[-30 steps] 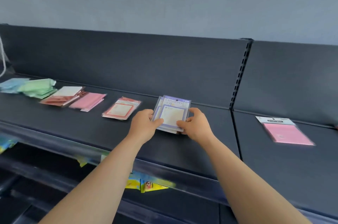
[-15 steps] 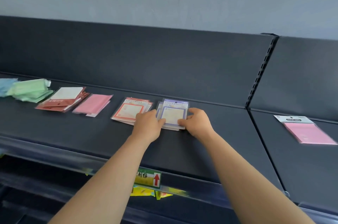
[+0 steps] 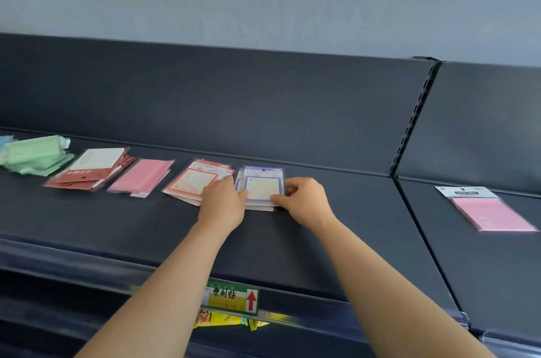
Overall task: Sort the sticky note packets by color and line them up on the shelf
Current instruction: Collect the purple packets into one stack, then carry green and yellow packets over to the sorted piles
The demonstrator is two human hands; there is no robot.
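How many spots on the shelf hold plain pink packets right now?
2. One pink stack between the red packets and the orange-framed packets; one pink packet alone on the right shelf section. The stack's own count is hidden.

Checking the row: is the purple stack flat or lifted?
Flat: the purple stack lies face up on the shelf, left hand and right hand holding its sides.

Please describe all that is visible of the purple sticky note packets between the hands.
The purple packets are a small stack of clear plastic sleeves lying flat on the dark shelf. The top one has a purple border, a pale note square and a header printed UNIVERSITY. The left hand grips the left edge, the right hand the right edge.
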